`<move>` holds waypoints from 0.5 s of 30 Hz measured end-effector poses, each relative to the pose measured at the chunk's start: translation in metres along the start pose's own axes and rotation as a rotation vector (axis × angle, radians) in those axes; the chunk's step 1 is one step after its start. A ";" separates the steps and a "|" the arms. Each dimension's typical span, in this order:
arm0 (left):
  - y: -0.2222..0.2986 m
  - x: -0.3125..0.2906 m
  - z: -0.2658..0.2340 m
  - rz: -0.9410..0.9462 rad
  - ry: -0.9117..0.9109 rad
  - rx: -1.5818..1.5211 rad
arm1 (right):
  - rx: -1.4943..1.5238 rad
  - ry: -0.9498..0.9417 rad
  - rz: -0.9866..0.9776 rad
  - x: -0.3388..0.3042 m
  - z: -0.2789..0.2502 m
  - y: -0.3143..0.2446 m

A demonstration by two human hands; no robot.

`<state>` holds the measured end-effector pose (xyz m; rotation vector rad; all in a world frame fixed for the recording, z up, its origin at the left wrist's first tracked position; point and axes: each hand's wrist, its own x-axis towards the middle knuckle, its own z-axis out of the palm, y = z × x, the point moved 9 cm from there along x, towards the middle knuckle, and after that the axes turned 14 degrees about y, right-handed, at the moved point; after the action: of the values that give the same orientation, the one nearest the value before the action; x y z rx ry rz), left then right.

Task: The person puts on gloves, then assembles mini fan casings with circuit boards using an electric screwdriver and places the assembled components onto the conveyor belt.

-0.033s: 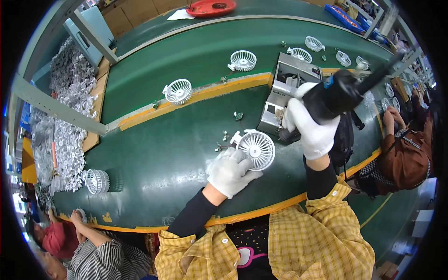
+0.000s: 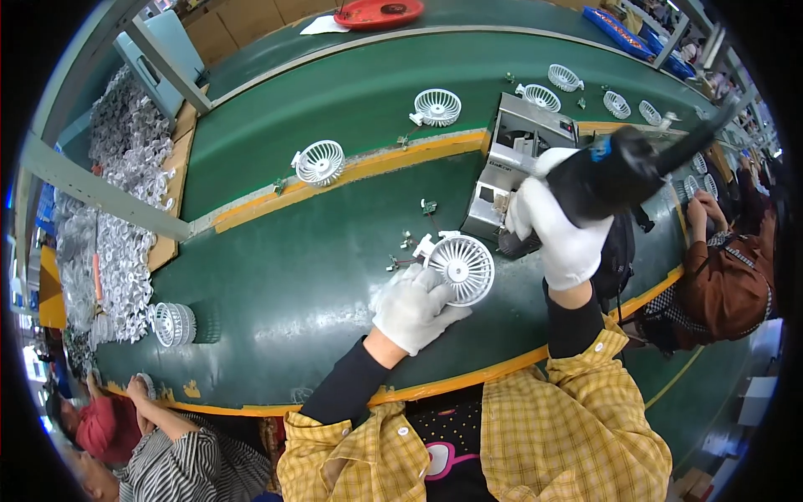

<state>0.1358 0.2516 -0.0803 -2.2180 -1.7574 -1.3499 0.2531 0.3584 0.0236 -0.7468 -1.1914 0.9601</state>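
A round white slatted fan housing [image 2: 465, 272] lies on the green worktop in front of me. My gloved left hand [image 2: 416, 309] grips its lower left rim between thumb and fingers. Small green circuit boards [image 2: 429, 207] with thin wires lie just beyond and to the left of it. My gloved right hand [image 2: 567, 222] is wrapped round a black electric screwdriver [image 2: 604, 177], blurred at its upper end. The tool leans over the near end of a silver metal box [image 2: 502, 171], which looks like a screw feeder. My hand hides the contact there.
Several more fan housings [image 2: 319, 163] sit along the green belt [image 2: 360, 92] behind a yellow-taped ledge. Stacked housings [image 2: 175, 325] stand at the left, near a heap of white plastic parts [image 2: 134, 167]. A metal frame post [image 2: 100, 188] crosses the left side. Co-workers sit at both sides.
My right hand and the screwdriver have shifted very slightly to the right. At the far right, the fan housings on the belt have moved a little. My left hand stays on its housing.
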 end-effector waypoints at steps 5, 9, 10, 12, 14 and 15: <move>0.000 -0.001 0.002 -0.010 -0.003 -0.002 | 0.070 -0.095 0.043 -0.014 0.020 0.004; 0.000 -0.001 0.001 -0.007 0.028 -0.019 | 0.087 -0.124 0.144 -0.022 0.029 0.023; 0.000 -0.001 0.001 -0.008 0.023 -0.012 | 0.116 -0.133 0.140 -0.022 0.030 0.024; -0.001 -0.002 0.002 -0.006 0.019 -0.009 | 0.160 -0.135 0.144 -0.023 0.031 0.024; -0.002 -0.002 0.002 0.000 0.017 -0.001 | 0.147 -0.142 0.133 -0.024 0.032 0.025; -0.002 -0.003 0.002 -0.007 0.021 -0.001 | 0.133 -0.147 0.121 -0.024 0.033 0.025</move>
<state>0.1349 0.2512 -0.0841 -2.1927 -1.7593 -1.3707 0.2137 0.3469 -0.0005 -0.6567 -1.2068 1.2004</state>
